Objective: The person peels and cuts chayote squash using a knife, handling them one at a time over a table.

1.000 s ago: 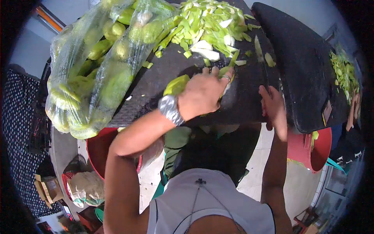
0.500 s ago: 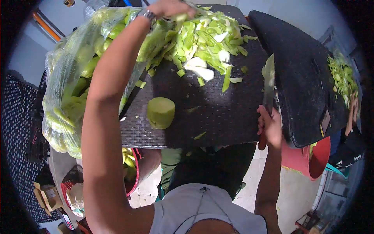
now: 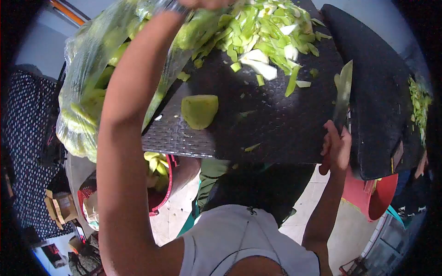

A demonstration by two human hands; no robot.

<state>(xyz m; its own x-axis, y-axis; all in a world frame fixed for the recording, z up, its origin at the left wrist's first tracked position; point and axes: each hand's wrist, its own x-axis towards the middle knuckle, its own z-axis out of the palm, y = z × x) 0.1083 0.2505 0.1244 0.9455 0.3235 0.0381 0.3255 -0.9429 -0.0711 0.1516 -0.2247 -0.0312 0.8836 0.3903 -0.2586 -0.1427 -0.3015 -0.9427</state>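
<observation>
My right hand [image 3: 338,145] is wrapped round the handle of a knife [image 3: 344,89], at the board's right edge. The blade points up and away, with a bit of pale green stuck to it. At the top edge of the view, my left hand [image 3: 209,3] is blurred and partly cut off, so its fingers do not show clearly. It is nearest the heap of green slices [image 3: 267,32], which has white pieces [image 3: 260,64] at its front. A green fruit with a flat cut top [image 3: 199,112] stands alone on the dark woven-textured tabletop [image 3: 276,124].
A clear plastic bag [image 3: 80,92] of green fruit lies along the left. Another black surface [image 3: 375,87] is at right, with green scraps [image 3: 419,103] beyond. Below are a red bucket [image 3: 170,184] with green pieces and a red bin [image 3: 384,198].
The view has shifted, so the table sits higher and further right. My left hand is now mostly past the top edge. The knife stays in my right hand.
</observation>
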